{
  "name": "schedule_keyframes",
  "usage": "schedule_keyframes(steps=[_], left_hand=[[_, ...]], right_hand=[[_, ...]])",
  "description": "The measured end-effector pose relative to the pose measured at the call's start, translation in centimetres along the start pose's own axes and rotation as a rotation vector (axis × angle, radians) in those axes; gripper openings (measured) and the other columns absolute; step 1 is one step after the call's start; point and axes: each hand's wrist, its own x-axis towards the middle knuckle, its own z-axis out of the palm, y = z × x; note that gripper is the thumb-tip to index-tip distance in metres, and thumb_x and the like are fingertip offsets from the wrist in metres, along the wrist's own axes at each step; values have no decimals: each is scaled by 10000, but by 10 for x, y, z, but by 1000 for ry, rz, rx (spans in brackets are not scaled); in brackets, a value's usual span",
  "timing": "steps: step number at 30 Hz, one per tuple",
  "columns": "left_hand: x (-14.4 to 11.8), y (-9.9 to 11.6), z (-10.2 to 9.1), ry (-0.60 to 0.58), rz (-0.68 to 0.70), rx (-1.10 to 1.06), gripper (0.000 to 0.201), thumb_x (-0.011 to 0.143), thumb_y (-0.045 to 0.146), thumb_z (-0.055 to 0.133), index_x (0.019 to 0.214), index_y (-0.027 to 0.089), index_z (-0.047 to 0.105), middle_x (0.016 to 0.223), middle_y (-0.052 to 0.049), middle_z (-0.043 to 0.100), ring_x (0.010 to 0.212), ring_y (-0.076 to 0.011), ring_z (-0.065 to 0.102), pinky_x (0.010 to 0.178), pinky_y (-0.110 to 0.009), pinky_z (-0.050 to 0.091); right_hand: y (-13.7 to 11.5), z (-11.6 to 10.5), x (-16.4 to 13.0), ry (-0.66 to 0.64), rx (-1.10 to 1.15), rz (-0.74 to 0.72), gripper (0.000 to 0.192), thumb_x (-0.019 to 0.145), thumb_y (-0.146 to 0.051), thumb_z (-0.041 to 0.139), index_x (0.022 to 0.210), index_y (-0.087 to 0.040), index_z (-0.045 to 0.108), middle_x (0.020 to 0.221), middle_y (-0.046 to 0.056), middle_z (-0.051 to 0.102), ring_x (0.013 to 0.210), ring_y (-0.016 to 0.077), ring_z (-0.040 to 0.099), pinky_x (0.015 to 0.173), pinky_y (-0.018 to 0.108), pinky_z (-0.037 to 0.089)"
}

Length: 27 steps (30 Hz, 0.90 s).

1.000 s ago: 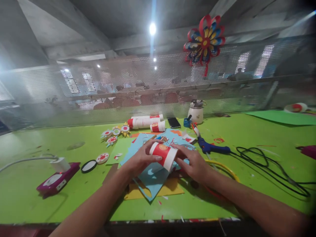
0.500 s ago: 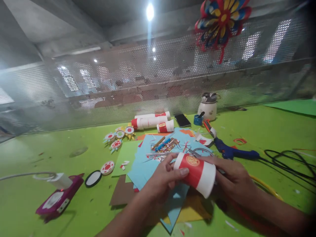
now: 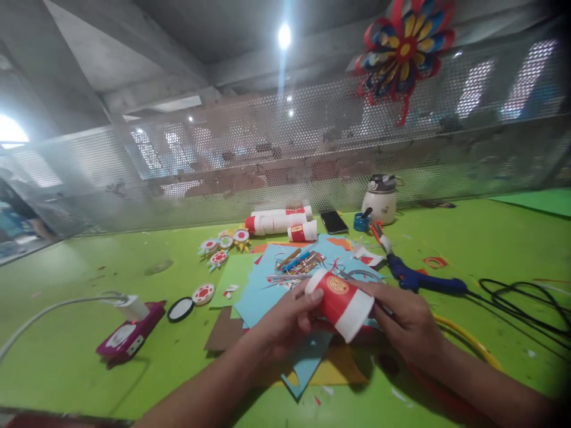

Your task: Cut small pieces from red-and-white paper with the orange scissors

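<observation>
A red and white paper cup (image 3: 338, 304) with a gold emblem is tilted on its side in front of me, its wide rim toward the lower right. My left hand (image 3: 297, 312) grips the cup near its base, thumb on the red band. Beside the rim, my right hand (image 3: 408, 318) is closed, with its forefinger reaching behind the cup. Something narrow and greyish shows between its fingers; I cannot make out what. Under the hands lie blue paper sheets (image 3: 256, 297), with grey-handled scissors (image 3: 285, 277) and paper scraps on them.
A blue glue gun (image 3: 423, 279) and its black cable lie to the right. Behind are stacked paper cups (image 3: 279, 223), a phone (image 3: 334, 222) and a white bottle (image 3: 380, 202). On the left are a purple power strip (image 3: 131, 336), a black-rimmed disc (image 3: 181, 310) and cut cup flowers (image 3: 218, 258).
The view has shifted, so the table things appear farther right. Both hands and the cup sit slightly farther left over the paper. The left hand still grips the cup.
</observation>
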Motion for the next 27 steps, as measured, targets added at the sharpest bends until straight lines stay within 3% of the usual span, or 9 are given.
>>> schedule_keyframes(steps=[4,6,10,12,16,20,23,27], left_hand=[[7,1,6,-6,43,-14,377,774,369,623,1090,168,577,1035,-137,628,878,-222,593,747,-355,466],[9,8,11,47,77,6,350,763,351,638,1052,158,598,1007,-133,644,858,-210,604,765,-341,462],[13,29,22,93,166,40,361,777,347,616,1060,124,608,997,-143,659,854,-228,618,801,-366,468],[20,37,23,168,226,55,354,767,368,617,1028,129,617,964,-126,667,816,-228,623,768,-381,486],[39,33,12,340,274,72,336,759,379,609,1014,161,607,907,-86,666,756,-211,621,690,-384,507],[43,18,-9,309,225,108,350,779,409,565,975,125,621,880,-111,681,700,-201,627,568,-305,494],[39,18,-23,317,229,128,342,751,394,605,946,114,614,785,-97,684,638,-200,631,511,-288,486],[36,29,-28,352,292,70,354,768,450,559,940,141,580,652,-35,650,529,-162,603,442,-252,450]], right_hand=[[-2,0,3,-15,-14,4,296,878,-159,440,1110,-165,624,1032,119,725,911,249,683,769,352,529],[-5,1,6,-45,-17,7,305,876,-162,448,1141,-178,599,1011,107,726,855,237,684,738,343,529],[-9,2,13,-96,-7,34,336,851,-191,509,1177,-146,575,756,48,713,599,182,631,605,298,521],[-9,1,16,-84,-8,65,336,843,-196,516,1160,-120,593,744,47,704,602,178,620,612,297,517],[-1,-2,20,-6,-41,157,284,840,-210,501,1052,-99,655,844,93,726,719,206,653,704,325,517],[11,-5,24,9,-95,234,287,841,-219,483,1008,-88,676,875,107,738,732,207,668,692,313,522],[14,-13,27,-42,-149,271,327,865,-224,432,1017,-60,669,793,111,735,622,194,650,586,297,511],[11,-39,20,-229,-249,238,263,844,-251,485,918,-142,713,855,80,736,690,197,634,647,300,480]])
